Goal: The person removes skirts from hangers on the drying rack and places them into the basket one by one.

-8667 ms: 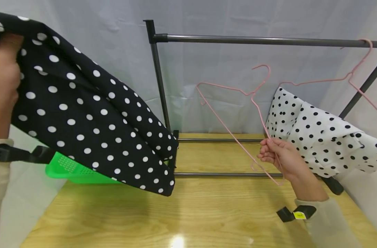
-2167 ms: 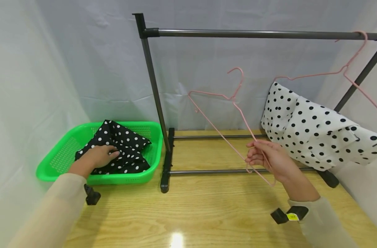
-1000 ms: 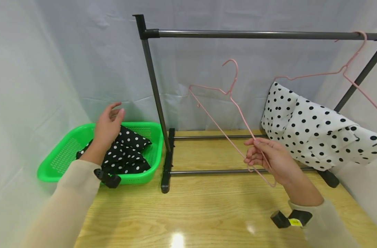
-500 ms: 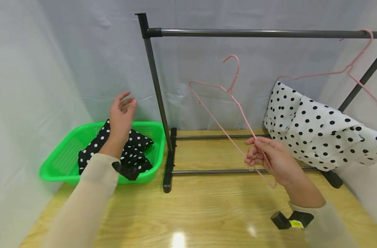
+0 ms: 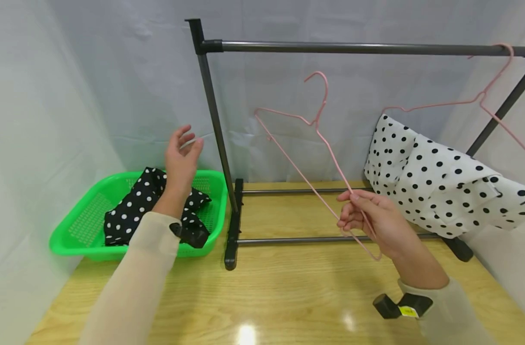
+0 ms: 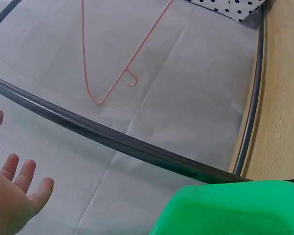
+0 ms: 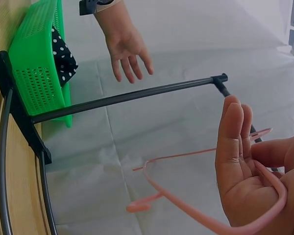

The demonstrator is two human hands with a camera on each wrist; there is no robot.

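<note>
Pink hanger (image 5: 314, 158) — pinched, seemingly, in right hand (image 5: 374, 223) — left hand (image 5: 182, 158) apart.

A white fabric backdrop (image 5: 115, 72), creased and faintly wrinkled, closes the scene at the back and on both sides. In front of it stands a light wooden table (image 5: 288, 292) with a visible grain, glossy enough to carry a bright spot of reflected overhead light near its front edge. On the table stands a dark metal garment rack (image 5: 215, 129), its top bar running to the right and its two low rails lying just above the tabletop.
</note>
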